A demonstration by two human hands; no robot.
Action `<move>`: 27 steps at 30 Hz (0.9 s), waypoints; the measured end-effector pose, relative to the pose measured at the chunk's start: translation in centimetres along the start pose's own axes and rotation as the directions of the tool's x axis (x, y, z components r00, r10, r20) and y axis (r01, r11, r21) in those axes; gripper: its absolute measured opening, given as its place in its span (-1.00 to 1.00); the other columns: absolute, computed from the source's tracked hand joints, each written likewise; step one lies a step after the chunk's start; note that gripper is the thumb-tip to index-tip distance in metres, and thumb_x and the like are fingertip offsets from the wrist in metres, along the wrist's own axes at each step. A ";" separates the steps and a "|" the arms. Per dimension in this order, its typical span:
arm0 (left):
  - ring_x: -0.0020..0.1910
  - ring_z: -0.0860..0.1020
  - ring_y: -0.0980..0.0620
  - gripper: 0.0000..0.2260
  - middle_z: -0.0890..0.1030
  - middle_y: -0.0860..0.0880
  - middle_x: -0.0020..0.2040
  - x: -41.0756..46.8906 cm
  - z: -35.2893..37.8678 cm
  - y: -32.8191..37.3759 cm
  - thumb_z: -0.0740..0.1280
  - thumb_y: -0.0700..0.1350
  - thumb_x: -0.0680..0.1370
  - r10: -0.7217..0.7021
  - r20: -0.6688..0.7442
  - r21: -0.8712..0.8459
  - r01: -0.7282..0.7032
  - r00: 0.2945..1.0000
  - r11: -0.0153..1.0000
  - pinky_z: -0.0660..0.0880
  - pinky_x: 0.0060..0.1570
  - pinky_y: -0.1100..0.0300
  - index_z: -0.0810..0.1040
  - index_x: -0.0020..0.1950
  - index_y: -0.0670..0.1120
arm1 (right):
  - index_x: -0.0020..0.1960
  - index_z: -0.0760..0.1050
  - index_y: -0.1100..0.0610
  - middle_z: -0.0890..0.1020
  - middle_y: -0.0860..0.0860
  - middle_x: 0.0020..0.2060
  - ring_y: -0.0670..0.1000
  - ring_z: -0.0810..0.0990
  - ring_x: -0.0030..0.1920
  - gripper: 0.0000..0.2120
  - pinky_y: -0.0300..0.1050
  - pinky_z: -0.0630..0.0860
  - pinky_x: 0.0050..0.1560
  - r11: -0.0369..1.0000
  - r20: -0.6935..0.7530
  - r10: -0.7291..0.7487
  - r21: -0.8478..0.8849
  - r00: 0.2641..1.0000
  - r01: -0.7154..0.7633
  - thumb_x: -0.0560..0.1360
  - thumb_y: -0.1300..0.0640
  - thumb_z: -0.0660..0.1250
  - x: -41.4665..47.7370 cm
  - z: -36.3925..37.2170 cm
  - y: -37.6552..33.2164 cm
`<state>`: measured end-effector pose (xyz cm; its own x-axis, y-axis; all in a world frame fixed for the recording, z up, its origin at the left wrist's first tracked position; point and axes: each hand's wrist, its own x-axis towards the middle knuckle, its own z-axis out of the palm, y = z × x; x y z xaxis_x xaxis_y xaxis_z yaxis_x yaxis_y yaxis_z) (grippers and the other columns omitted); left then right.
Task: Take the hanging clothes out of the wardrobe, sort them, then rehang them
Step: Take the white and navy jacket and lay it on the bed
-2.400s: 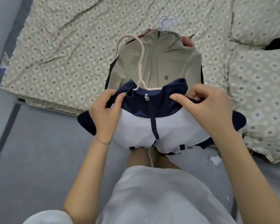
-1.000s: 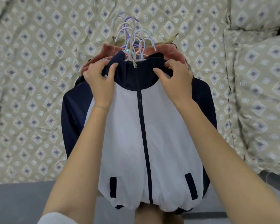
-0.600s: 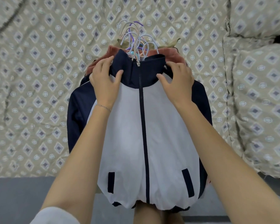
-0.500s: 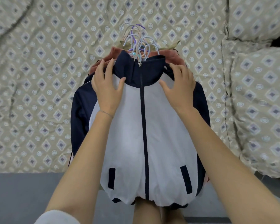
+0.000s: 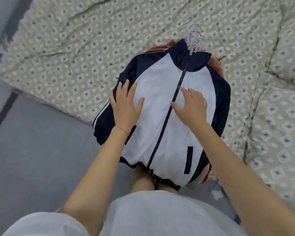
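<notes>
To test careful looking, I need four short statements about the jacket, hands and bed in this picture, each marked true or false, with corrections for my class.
1. The left hand and right hand rest open on the jacket. True.
2. The jacket's zip is undone. False: it is closed down the front.
3. Hanger hooks stick out at the collar. True.
4. The jacket lies alone on the floor. False: it lies on a reddish garment on the patterned bed cover.

Nothing readable is showing: no text, label, brand or number on the jacket (image 5: 160, 82) or the bedspread (image 5: 75, 40).
</notes>
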<state>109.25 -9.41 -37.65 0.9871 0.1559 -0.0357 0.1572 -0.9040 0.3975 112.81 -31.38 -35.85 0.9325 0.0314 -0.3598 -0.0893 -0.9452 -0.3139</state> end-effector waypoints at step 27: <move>0.57 0.13 -0.14 -0.42 0.25 -0.10 0.57 -55.5 -13.5 -19.9 0.23 0.19 0.58 -0.856 -0.397 -0.262 0.853 0.330 0.451 -0.05 0.48 -0.27 0.29 0.56 0.01 | 0.52 0.29 0.08 0.42 0.08 0.41 0.16 0.30 0.44 -0.38 0.10 0.24 0.39 0.205 0.455 -0.876 0.049 0.161 0.978 0.53 -0.07 0.35 -40.9 16.9 -31.2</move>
<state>50.92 5.30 -31.17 0.1798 0.9836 0.0121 0.9052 -0.1703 0.3893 71.54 2.29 -26.21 0.0688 0.9807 -0.1829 0.8760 -0.1471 -0.4594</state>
